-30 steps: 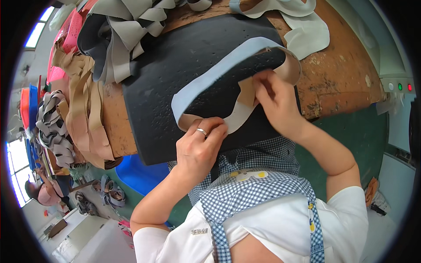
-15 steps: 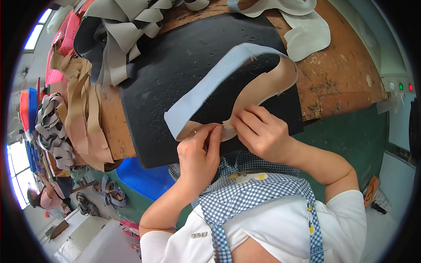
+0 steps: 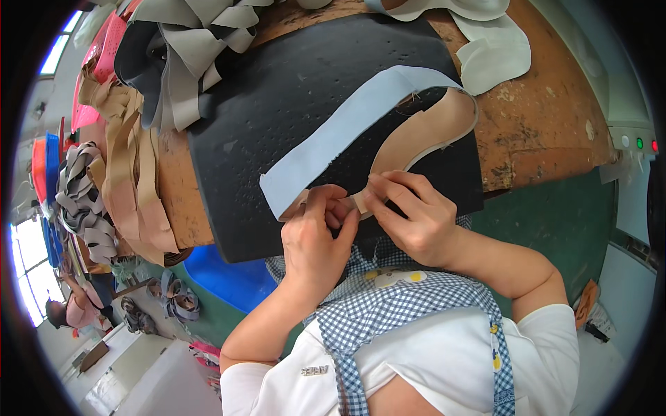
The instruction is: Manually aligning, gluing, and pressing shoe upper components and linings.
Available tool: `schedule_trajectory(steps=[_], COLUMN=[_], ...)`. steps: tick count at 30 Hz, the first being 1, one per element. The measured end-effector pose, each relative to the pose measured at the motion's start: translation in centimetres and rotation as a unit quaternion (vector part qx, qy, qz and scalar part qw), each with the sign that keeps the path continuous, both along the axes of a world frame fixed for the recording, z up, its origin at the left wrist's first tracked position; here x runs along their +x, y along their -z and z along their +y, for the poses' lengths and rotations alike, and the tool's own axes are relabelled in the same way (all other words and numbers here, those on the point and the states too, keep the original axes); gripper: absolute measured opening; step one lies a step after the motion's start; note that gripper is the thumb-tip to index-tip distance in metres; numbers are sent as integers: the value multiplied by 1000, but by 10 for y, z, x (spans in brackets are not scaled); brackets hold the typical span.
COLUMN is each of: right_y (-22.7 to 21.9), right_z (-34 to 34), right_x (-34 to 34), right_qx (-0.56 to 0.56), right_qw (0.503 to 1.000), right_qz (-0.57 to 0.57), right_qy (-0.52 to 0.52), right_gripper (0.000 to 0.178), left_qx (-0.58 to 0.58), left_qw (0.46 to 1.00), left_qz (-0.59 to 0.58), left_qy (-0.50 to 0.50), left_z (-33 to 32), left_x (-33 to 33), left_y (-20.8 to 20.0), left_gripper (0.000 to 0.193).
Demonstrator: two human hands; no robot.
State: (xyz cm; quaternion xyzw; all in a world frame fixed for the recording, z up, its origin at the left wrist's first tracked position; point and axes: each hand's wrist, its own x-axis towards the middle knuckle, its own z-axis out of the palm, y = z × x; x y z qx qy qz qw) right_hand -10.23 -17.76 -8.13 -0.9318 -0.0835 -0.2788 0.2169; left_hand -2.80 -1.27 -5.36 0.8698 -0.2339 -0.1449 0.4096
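A looped strip of sheet material (image 3: 347, 118), pale blue outside and tan inside, stands on edge over a black mat (image 3: 243, 139). Its near edge lies between my two hands. My left hand (image 3: 316, 229) is closed on the loop near its left end, with thumb and curled fingers at the edge. Close to its right, my right hand (image 3: 413, 211) pinches the same near edge where the tan side shows. The fingers hide part of the strip, and the exact spot they work on is partly covered.
The black mat rests on a worn brown table (image 3: 534, 139). Grey strips (image 3: 187, 55) are heaped at the far left, tan strips (image 3: 135, 173) nearer. Pale pieces (image 3: 492, 59) lie at the far right. A blue stool (image 3: 225, 277) stands below the table; another person (image 3: 76, 305) is at the left.
My left fingers have curled and shifted along the near edge. The right hand stays pinched there. The loop's far right end has swung slightly to the right.
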Motion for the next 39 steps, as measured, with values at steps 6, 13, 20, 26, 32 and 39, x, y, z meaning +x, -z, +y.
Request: schedule_trajectory(steps=[6,13,20,26,32,39], right_y=[2,-1,-1,16,16,15], right_z=[3,3,13,6,5,8], right_x=[0,1,-11,-16,-17,-16], right_qx=[-2,-49,-68,-25,-6,3], right_qw=[1000,999,994,996,997,997], right_qz=[-3,0,68,18,22,19], right_qy=[14,-15,-59,-81,-80,-77], right_gripper=[30,31,42,36,38,37], left_qx=[-7,-23,37,121,59,19], left_qw=[1000,996,905,820,858,899], left_qz=[-16,-82,-368,-465,-414,-375], left_qy=[0,38,212,310,299,225], left_z=[0,9,18,15,15,18], left_x=[-2,-2,-2,-5,7,16], left_y=[2,4,0,-2,2,5], left_gripper=[28,25,38,37,32,23])
